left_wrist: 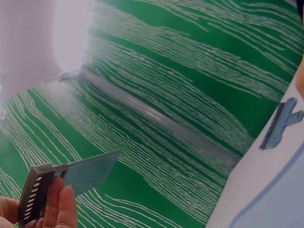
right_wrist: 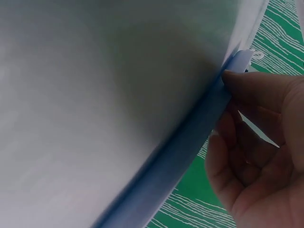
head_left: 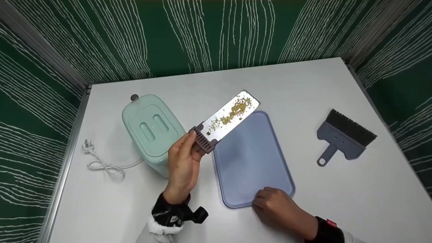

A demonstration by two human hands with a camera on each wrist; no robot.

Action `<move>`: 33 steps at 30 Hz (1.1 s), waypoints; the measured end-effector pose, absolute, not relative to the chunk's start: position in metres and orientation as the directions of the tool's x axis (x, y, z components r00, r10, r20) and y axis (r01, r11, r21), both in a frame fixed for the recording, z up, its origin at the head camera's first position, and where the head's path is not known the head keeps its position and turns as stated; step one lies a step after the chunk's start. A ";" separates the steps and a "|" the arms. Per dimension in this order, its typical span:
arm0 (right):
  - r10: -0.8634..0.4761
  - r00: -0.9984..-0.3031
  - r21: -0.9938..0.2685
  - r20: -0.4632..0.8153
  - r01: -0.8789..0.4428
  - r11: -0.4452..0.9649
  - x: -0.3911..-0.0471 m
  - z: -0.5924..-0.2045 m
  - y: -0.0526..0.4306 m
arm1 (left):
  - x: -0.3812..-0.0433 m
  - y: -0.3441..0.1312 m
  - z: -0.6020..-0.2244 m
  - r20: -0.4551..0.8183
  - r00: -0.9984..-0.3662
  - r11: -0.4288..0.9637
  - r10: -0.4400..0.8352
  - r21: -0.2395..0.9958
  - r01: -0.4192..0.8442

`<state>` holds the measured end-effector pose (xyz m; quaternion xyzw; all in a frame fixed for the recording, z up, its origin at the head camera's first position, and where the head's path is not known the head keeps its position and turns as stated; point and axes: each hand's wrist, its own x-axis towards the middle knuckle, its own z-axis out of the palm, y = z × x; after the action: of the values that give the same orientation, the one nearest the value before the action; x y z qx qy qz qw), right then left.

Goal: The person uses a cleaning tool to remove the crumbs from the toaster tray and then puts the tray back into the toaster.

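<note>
Behind the tray (head_left: 253,162) and white table (head_left: 300,91) rise green walls (head_left: 216,35).

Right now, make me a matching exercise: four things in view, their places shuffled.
1. Mint-green lidded box
2. Shallow, rectangular blue tray
3. Grey brush with black bristles
4. Long metal piece with slotted grey end

A. Held up in the left hand
B. Right side of the white table
C. Left side of the same table
D. Rim pinched by the right hand

Pairs: 1-C; 2-D; 3-B; 4-A
</note>
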<state>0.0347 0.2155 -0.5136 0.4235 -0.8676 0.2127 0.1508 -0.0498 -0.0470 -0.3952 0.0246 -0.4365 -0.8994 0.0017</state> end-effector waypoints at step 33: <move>-0.734 -0.626 -0.298 0.264 -0.776 0.555 0.056 -0.503 0.206 | -0.057 -0.048 -0.405 -0.072 -0.997 -0.631 -0.031 0.775 -0.037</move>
<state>0.0561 0.2064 -0.5027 0.4290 -0.8801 0.1960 0.0544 -0.0572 -0.0479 -0.4053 0.0392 -0.4296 -0.9022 -0.0017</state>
